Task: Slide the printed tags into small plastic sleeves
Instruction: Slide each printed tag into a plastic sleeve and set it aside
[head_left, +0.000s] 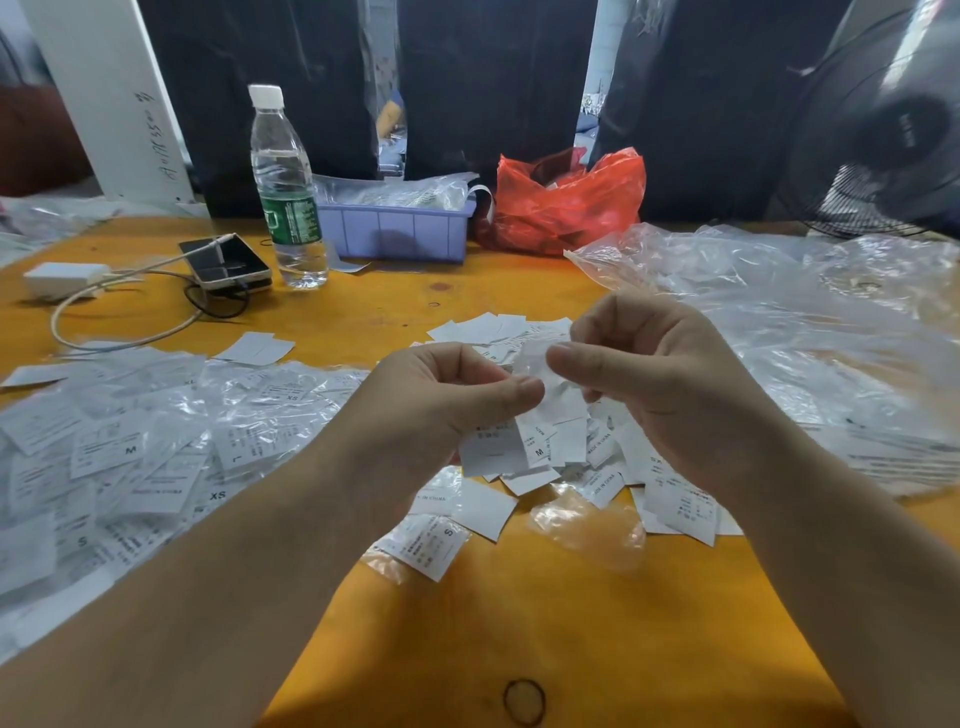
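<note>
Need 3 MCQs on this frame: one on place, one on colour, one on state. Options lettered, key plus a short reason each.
1. Where does the water bottle stand?
A. left of the purple tray
B. inside the tray
C. right of the red bag

2. What colour is the table?
A. grey
B. orange-yellow
C. green

3. What is the left hand doing?
A. lying flat on the table
B. pinching a printed tag
C. gripping the bottle

Key: 1 A, the bottle stands just left of the tray; 2 B, the bare top is orange-yellow; 3 B, thumb and fingers are pinched on the tag, held above the table near the right hand.
</note>
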